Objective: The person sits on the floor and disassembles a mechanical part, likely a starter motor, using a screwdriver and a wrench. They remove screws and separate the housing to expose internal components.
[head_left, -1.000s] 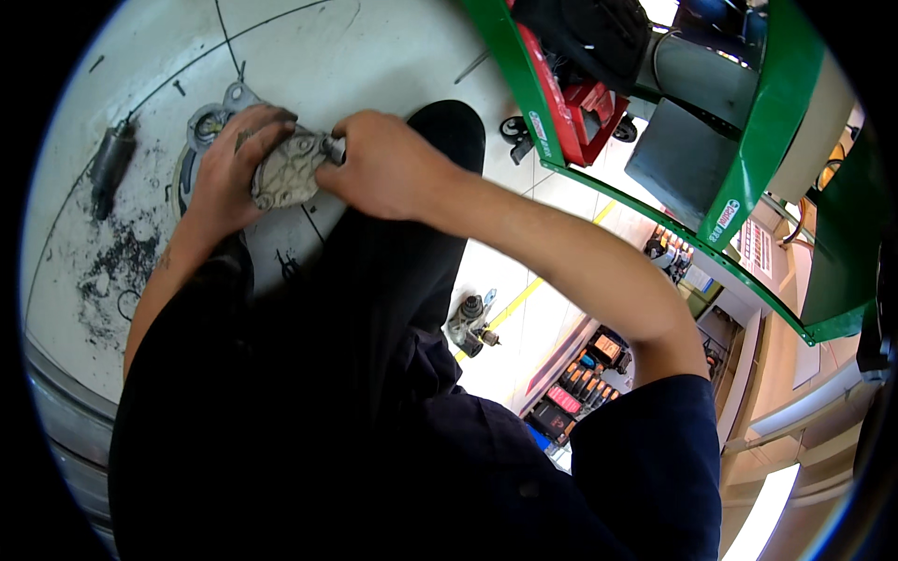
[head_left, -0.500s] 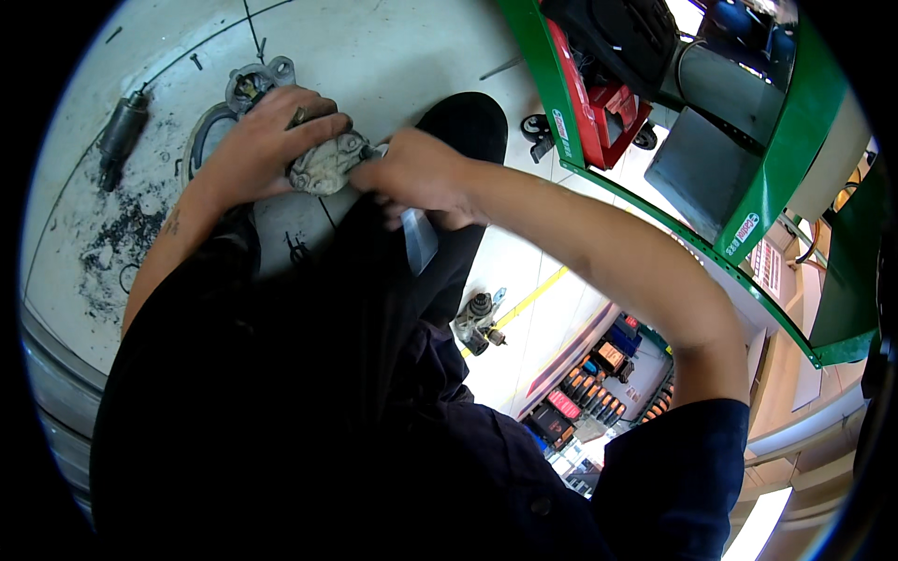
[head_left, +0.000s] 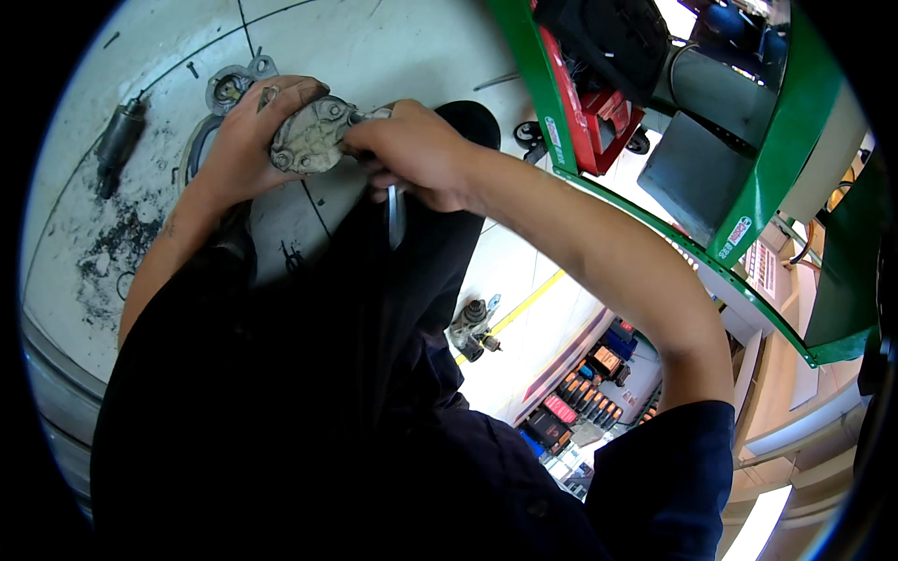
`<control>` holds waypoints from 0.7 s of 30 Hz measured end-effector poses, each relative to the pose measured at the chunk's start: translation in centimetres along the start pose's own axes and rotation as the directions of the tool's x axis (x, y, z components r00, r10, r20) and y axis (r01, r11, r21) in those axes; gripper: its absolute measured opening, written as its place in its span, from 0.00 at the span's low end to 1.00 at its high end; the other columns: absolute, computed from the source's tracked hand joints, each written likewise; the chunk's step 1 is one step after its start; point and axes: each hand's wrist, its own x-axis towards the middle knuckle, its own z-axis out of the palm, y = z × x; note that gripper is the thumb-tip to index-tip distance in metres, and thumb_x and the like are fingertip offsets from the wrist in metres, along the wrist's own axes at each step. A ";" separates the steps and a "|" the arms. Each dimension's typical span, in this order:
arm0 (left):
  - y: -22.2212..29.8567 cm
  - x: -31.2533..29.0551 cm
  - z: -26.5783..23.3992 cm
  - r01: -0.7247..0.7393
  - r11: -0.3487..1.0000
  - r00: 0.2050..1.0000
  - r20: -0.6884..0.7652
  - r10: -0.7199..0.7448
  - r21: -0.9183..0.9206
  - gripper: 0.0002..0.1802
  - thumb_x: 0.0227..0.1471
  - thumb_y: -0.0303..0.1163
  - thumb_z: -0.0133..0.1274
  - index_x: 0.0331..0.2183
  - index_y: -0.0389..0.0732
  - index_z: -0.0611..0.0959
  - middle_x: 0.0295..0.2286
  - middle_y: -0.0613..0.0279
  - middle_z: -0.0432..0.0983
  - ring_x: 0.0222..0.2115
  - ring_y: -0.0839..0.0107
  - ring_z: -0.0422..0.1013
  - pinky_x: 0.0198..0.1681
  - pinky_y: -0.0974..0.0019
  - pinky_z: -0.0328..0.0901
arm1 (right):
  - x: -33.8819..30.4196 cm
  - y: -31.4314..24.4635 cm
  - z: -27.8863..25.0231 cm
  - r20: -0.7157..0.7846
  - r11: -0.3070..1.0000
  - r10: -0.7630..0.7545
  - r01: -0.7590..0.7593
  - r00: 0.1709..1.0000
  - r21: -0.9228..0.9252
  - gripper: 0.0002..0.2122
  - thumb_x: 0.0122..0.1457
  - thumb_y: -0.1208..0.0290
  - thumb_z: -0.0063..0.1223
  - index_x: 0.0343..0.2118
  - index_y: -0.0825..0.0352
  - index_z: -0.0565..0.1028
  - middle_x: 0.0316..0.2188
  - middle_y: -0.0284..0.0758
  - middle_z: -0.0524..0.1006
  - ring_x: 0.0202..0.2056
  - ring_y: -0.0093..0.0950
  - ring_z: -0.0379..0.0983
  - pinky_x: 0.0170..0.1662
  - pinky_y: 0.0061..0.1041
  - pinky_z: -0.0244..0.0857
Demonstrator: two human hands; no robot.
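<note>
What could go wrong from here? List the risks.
The shiny metal piece in the right hand might slip against the dark trouser leg. The grey metal part in the left hand could drop onto the pale floor. A small screw lying loose there might get lost.

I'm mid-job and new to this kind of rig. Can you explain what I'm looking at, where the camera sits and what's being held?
There is no machine arm here: these are a person's two bare hands, seen from a wide fisheye camera worn on the head and looking down. That is why straight edges bend. Picture left is the person's left.

The left hand grips a grey metal part. The right hand, beside that part, holds a shiny metal tool; its working end is hard to make out.

On the pale floor lie a dark cylinder and black grime, both at left. A second metal part sits right of centre. A green cart stands at upper right.
</note>
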 end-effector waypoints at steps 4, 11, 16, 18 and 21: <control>0.5 -0.3 0.0 -0.047 0.997 0.999 -0.020 0.046 -0.054 0.38 0.37 0.34 0.74 0.52 0.41 0.78 0.50 0.54 0.77 0.53 0.49 0.72 0.56 0.53 0.67 | -1.2 -1.1 0.8 0.064 0.998 0.063 -0.061 0.996 -0.028 0.10 0.58 0.69 0.57 0.29 0.74 0.75 0.18 0.34 0.71 0.17 0.27 0.69 0.25 0.29 0.69; -0.5 -0.3 0.1 0.068 0.983 0.996 -0.047 -0.078 -0.172 0.46 0.32 0.35 0.76 0.56 0.41 0.74 0.52 0.53 0.76 0.53 0.50 0.71 0.57 0.54 0.66 | -0.2 -5.2 0.2 0.106 0.391 -0.377 0.262 0.920 -0.882 0.15 0.53 0.66 0.59 0.27 0.79 0.79 0.18 0.49 0.78 0.24 0.39 0.80 0.31 0.35 0.75; -1.1 -0.3 -1.1 0.048 0.986 0.998 0.051 -0.040 -0.157 0.50 0.28 0.34 0.77 0.56 0.41 0.74 0.53 0.53 0.76 0.54 0.50 0.71 0.57 0.53 0.66 | -0.6 -6.2 -0.2 0.479 -0.374 -0.306 0.359 0.823 -0.855 0.04 0.55 0.73 0.60 0.29 0.67 0.82 0.30 0.44 0.83 0.34 0.44 0.83 0.37 0.40 0.77; -1.1 -0.2 -1.2 0.022 0.991 0.995 0.102 -0.009 -0.133 0.49 0.27 0.33 0.76 0.56 0.41 0.75 0.53 0.53 0.75 0.54 0.50 0.71 0.57 0.53 0.66 | -1.2 -6.0 0.0 0.450 -0.353 -0.353 0.329 0.820 -0.876 0.04 0.55 0.73 0.60 0.27 0.68 0.81 0.26 0.43 0.82 0.30 0.40 0.83 0.34 0.37 0.77; -1.0 0.1 -0.9 0.077 0.980 0.996 0.056 -0.068 -0.181 0.46 0.29 0.33 0.75 0.54 0.40 0.76 0.53 0.54 0.75 0.54 0.51 0.71 0.57 0.53 0.66 | -1.8 -5.6 0.7 0.014 0.601 -0.060 0.047 0.998 -0.797 0.06 0.57 0.73 0.60 0.26 0.69 0.79 0.21 0.39 0.79 0.24 0.33 0.79 0.28 0.30 0.73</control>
